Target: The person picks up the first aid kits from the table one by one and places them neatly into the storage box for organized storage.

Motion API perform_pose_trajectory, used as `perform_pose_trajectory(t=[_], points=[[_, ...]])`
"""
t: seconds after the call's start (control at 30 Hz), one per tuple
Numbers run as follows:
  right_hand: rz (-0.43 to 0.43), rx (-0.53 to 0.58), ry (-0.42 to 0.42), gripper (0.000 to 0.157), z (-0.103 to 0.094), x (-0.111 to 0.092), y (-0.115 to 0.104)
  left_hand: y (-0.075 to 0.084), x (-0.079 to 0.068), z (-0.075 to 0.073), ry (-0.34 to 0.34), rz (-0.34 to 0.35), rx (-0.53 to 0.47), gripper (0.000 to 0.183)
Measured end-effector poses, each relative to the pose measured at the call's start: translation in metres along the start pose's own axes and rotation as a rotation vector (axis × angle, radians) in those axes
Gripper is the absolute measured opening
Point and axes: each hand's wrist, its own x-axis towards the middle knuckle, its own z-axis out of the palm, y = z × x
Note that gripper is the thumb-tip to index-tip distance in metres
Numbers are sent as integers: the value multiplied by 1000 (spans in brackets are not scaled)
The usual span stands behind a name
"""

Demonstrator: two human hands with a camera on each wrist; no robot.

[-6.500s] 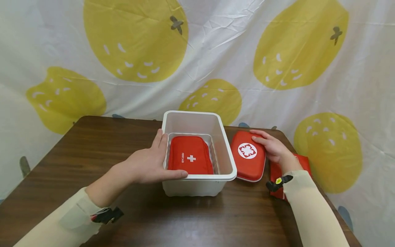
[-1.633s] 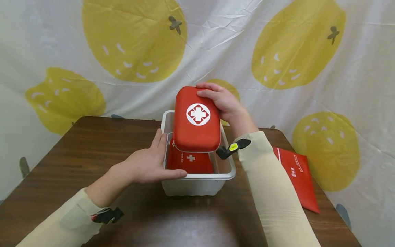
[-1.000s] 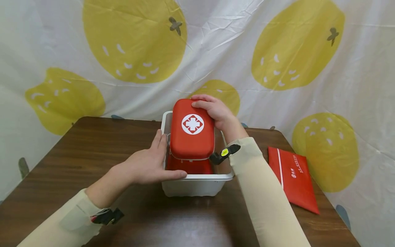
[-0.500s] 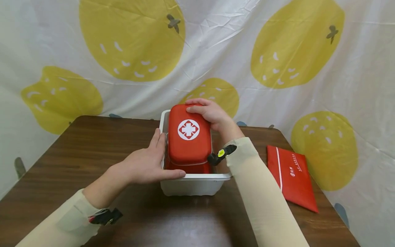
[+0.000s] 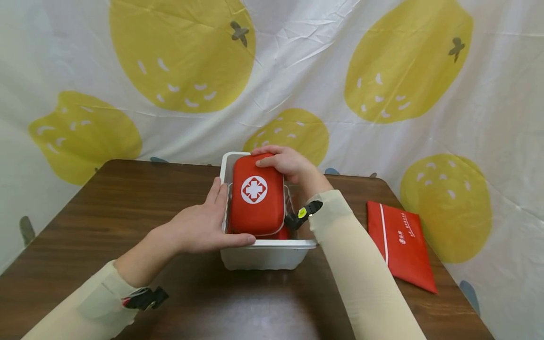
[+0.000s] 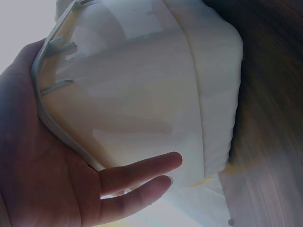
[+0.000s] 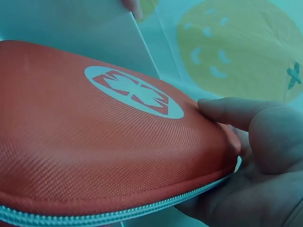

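In the head view my right hand [image 5: 289, 166] grips the far right corner of a red hard-shell first-aid case [image 5: 257, 212], white cross badge facing up. Low inside a white plastic bin [image 5: 264, 257], the case tilts over a red first-aid pouch [image 5: 284, 233], mostly hidden beneath it. The right wrist view shows thumb on top of the zippered case [image 7: 94, 142] and fingers underneath. My left hand [image 5: 197, 229] rests against the bin's near left corner, thumb stretched along the front rim. In the left wrist view, two straight fingers [image 6: 142, 165] lie along the bin's outer wall [image 6: 137, 94].
A flat red pouch [image 5: 401, 243] with a white stripe and lettering lies on the brown wooden table [image 5: 170, 302], right of the bin. Behind the table hangs a white curtain [image 5: 297, 61] with yellow lemon prints.
My right hand lifted the case from the table at the bin's right, carried it over the bin and lowered it inside. The left hand stayed at the bin's corner.
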Motion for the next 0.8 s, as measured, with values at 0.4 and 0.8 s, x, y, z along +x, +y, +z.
perform_pose_trajectory(t=[0.4, 0.8], points=[[120, -109, -40, 35, 1, 1, 5, 0, 2, 1, -4, -1, -19, 131], [154, -230, -28, 44, 0, -1, 6, 0, 2, 1, 5, 2, -12, 131]])
